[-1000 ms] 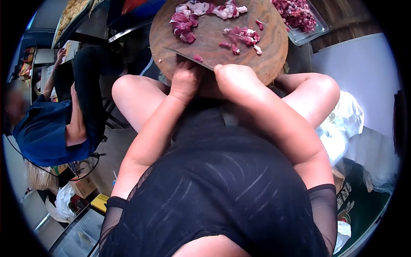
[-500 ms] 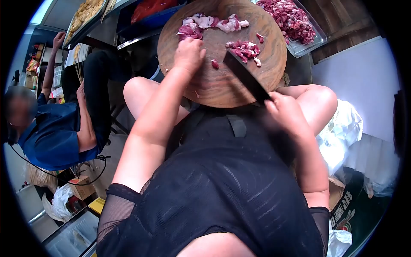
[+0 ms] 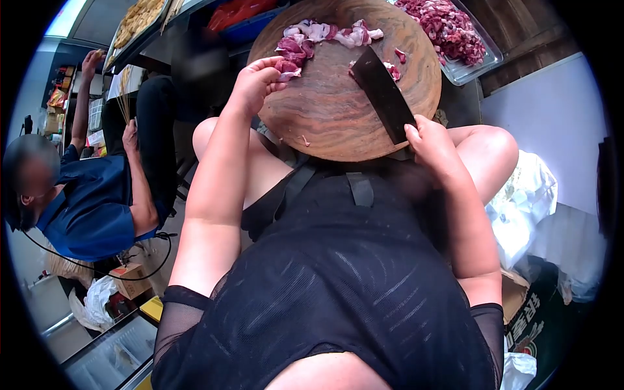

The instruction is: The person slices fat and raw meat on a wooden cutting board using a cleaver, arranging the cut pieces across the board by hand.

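Observation:
A round wooden chopping block (image 3: 325, 123) stands between my knees. My left hand (image 3: 255, 83), at the block's left edge, pinches the end of a piece of red meat (image 3: 286, 67). Pale, fatty meat (image 3: 359, 34) lies in an arc along the far part of the block. My right hand (image 3: 429, 143) grips the handle end of a wide dark cleaver (image 3: 383, 96), its blade slanting up and left over the block. The blade partly covers a small heap of cut meat (image 3: 392, 70). One small scrap (image 3: 400, 56) rests to the right of that heap.
A clear tray (image 3: 492, 55) heaped with cut meat is beyond the block at right. At left sits a person in blue (image 3: 97, 208) holding thin sticks (image 3: 123, 97). A tray of yellowish food (image 3: 138, 23) and a red bag (image 3: 240, 12) are at upper left.
My left hand has moved left and taken hold of red meat. The cleaver, earlier low in front of the left hand, has swung right, and its blade now hangs over the small heap.

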`<state>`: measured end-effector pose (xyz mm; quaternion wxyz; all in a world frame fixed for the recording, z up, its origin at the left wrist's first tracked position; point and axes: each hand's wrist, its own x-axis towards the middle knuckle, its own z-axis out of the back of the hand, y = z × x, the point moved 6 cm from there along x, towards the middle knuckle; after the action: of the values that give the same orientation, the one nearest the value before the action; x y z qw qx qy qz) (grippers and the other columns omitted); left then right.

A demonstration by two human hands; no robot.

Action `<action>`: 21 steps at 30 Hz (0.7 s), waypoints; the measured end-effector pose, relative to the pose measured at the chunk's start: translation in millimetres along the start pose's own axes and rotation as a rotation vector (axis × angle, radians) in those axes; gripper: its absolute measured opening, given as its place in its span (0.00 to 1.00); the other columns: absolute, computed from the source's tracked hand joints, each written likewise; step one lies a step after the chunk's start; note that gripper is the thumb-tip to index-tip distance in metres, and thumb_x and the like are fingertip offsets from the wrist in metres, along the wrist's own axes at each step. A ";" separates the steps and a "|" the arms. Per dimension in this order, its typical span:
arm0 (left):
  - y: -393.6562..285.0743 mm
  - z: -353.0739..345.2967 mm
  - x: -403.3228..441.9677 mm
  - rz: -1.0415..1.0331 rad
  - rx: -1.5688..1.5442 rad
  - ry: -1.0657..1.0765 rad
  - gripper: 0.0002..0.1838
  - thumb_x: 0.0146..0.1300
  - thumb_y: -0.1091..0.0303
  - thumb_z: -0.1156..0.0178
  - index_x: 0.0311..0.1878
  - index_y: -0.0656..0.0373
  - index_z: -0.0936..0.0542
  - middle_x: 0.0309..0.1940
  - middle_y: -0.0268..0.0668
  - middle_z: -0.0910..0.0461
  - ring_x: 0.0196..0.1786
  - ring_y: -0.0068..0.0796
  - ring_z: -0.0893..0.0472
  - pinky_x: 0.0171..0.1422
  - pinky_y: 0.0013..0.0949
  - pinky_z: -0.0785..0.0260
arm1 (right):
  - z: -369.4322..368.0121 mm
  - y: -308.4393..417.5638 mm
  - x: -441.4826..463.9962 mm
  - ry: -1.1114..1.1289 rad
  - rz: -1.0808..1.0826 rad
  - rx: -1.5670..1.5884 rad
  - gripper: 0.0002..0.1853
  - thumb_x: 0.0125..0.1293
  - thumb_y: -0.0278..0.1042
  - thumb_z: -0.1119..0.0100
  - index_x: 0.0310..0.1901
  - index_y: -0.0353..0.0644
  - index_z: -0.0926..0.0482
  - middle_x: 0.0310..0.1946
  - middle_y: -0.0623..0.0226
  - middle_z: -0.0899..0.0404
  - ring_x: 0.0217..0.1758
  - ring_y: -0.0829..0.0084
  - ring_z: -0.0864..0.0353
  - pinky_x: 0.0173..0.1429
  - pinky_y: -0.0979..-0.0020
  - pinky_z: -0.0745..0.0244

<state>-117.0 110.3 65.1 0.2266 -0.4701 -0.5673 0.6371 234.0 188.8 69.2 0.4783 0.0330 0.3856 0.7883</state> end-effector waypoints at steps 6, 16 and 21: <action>-15.5 -42.8 -29.2 -0.256 0.077 0.165 0.16 0.67 0.78 0.46 0.56 0.63 0.18 0.50 0.36 0.15 0.52 0.26 0.16 0.56 0.29 0.22 | 1.6 15.3 -5.1 -0.035 0.055 -0.099 0.15 0.70 0.38 0.50 0.42 0.31 0.23 0.36 0.38 0.19 0.44 0.41 0.19 0.51 0.48 0.26; 64.0 -76.1 -97.4 -0.767 0.996 0.218 0.18 0.58 0.75 0.34 0.54 0.55 0.16 0.66 0.49 0.27 0.66 0.49 0.25 0.69 0.38 0.31 | -3.8 13.2 -21.1 -0.136 0.249 -0.034 0.13 0.70 0.37 0.47 0.42 0.35 0.23 0.32 0.43 0.19 0.39 0.43 0.19 0.44 0.49 0.25; 50.1 -76.7 -88.3 -1.015 1.054 0.056 0.12 0.57 0.75 0.38 0.45 0.58 0.16 0.47 0.42 0.19 0.50 0.44 0.19 0.58 0.39 0.26 | -9.4 39.3 -38.6 -0.235 0.446 -0.192 0.10 0.69 0.36 0.46 0.46 0.41 0.21 0.30 0.52 0.18 0.36 0.52 0.17 0.39 0.55 0.23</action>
<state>1.1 64.1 55.0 0.7044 0.0060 -0.3273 0.6298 222.3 143.7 99.9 0.3355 0.1630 0.2342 0.8978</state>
